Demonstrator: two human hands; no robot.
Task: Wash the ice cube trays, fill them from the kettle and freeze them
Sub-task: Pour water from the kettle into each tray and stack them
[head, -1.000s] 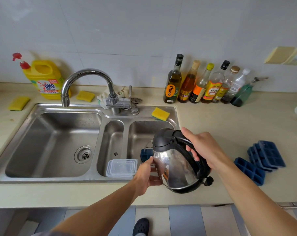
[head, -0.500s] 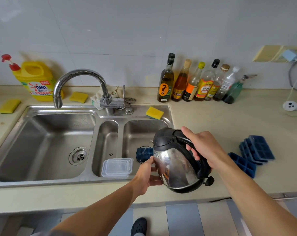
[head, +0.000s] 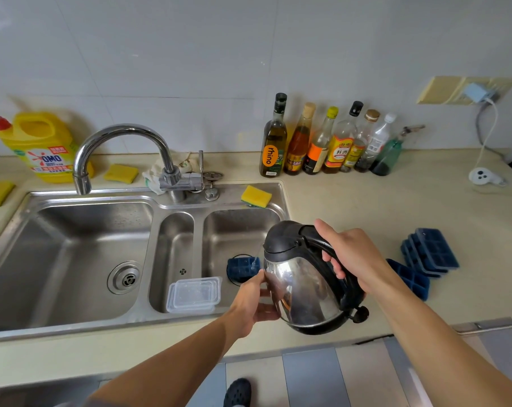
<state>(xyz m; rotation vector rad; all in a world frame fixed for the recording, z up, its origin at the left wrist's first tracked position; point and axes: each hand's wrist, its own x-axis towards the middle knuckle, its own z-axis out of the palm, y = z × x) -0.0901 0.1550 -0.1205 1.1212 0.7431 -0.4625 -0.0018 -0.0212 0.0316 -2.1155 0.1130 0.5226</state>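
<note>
A steel kettle (head: 301,289) with a black lid and handle hangs tilted over the right sink basin, spout toward the left. My right hand (head: 354,254) grips its handle. My left hand (head: 250,304) rests with relaxed fingers against the kettle's front wall. Just beyond the spout, a blue ice cube tray (head: 241,268) lies in the bottom of the right basin, with a thin streak of water over it. A stack of blue trays (head: 433,254) and one single blue tray (head: 410,279) lie on the counter to the right.
The steel sink (head: 199,218) has three basins; a clear lidded box (head: 194,295) sits in the narrow middle one. The faucet (head: 122,133) arches over the left basin. A yellow sponge (head: 256,196), several bottles (head: 331,142), a detergent jug (head: 43,145) and a white plug (head: 482,176) line the back.
The kettle and both hands keep the same tilted hold over the right basin. Only my view has shifted a little to the right.
</note>
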